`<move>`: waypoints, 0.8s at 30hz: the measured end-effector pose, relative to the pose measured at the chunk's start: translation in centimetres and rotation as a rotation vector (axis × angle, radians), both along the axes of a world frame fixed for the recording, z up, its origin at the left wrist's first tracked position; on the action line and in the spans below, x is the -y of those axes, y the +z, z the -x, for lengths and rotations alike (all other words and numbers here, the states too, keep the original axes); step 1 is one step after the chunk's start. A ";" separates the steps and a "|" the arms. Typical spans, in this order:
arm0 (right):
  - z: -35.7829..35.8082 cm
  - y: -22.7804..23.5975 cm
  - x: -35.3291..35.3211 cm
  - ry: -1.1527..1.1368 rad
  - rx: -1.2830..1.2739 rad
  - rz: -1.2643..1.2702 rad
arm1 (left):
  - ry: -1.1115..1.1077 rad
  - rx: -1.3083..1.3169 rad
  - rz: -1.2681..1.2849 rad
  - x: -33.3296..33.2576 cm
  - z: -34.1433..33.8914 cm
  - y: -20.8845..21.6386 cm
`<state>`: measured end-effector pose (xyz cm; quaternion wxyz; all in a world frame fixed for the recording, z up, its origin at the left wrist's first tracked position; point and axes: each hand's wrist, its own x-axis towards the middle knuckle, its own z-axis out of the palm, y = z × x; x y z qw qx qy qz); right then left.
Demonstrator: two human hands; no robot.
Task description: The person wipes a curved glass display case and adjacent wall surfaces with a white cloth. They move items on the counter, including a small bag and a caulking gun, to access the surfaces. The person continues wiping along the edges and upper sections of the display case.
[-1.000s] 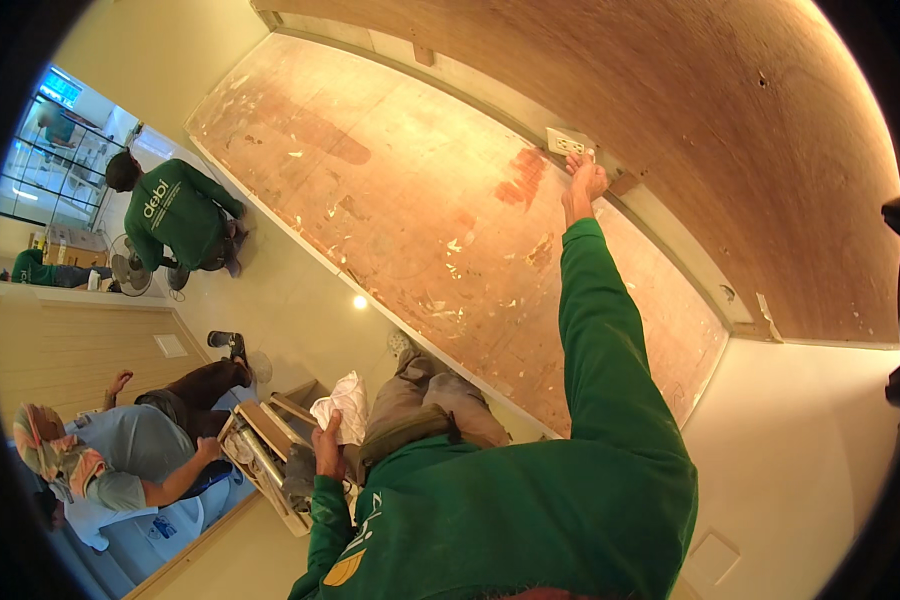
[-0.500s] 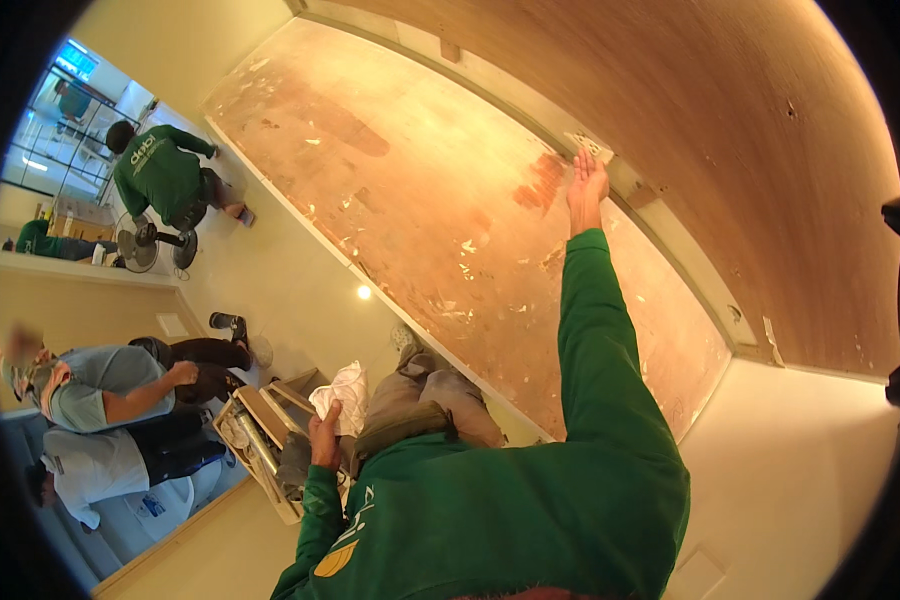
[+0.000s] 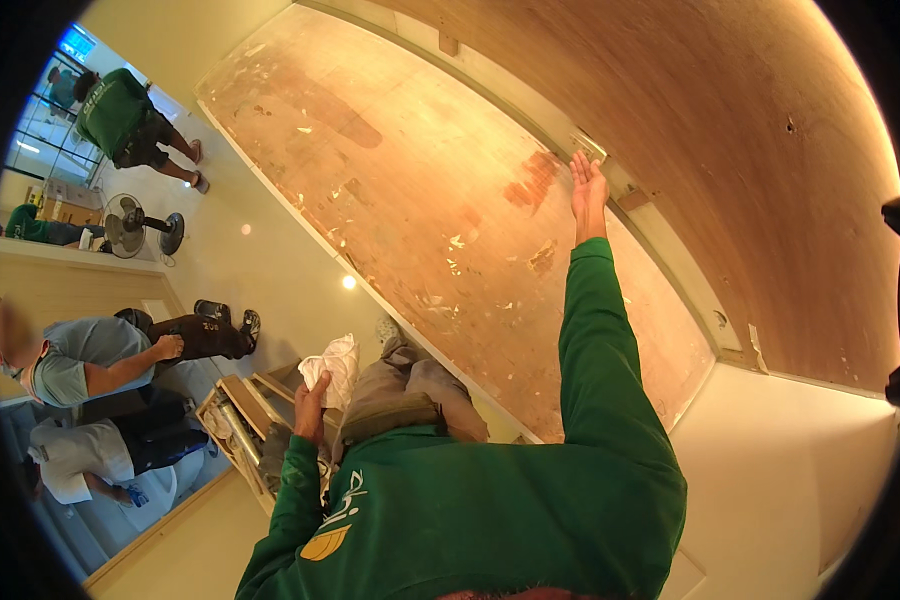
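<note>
My left hand (image 3: 311, 405) is closed round a crumpled white bundle (image 3: 331, 370), low and left of centre; whether it is cloth or a bag I cannot tell. Far out to the upper right, my right hand (image 3: 589, 188) reaches with its fingers stretched out. By its fingertips is a small flat pale piece (image 3: 590, 147) at the light strip; I cannot tell whether they touch. Below and left of that hand spreads a large brownish panel (image 3: 390, 190) with scraped pale flecks and reddish patches. A wooden panel (image 3: 730, 130) rises beyond the strip.
A wooden tool box (image 3: 232, 430) with tools stands beside my left hand. Behind it are two people, one in a grey-blue shirt (image 3: 95, 360), one in a white shirt (image 3: 80, 455). Farther off are a fan (image 3: 150, 225) and a person in a green shirt (image 3: 115, 115).
The view has shifted slightly. My right hand and the pale piece have moved a little right along the strip. The green-shirted person has stepped farther away from the fan.
</note>
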<state>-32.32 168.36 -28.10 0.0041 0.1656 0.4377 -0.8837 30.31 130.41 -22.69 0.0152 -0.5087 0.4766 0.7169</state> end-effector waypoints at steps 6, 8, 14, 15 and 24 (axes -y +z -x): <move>-1.7 -0.6 -1.9 -0.016 0.109 -0.123 | -0.038 0.000 -0.016 -0.8 -1.2 -1.6; -2.6 -0.9 -2.4 0.017 0.018 -0.245 | -0.045 0.004 -0.024 -1.3 -1.8 -2.0; -4.2 -0.7 -2.3 -0.169 0.079 -0.586 | -0.042 0.027 -0.019 -1.8 -4.0 -3.2; -4.4 -0.4 -2.2 -0.214 0.114 -0.652 | -0.033 0.015 -0.012 -1.7 -4.3 -3.4; -7.3 1.7 -3.5 -0.429 0.080 -0.928 | 0.089 0.037 -0.011 -2.2 -5.4 -2.6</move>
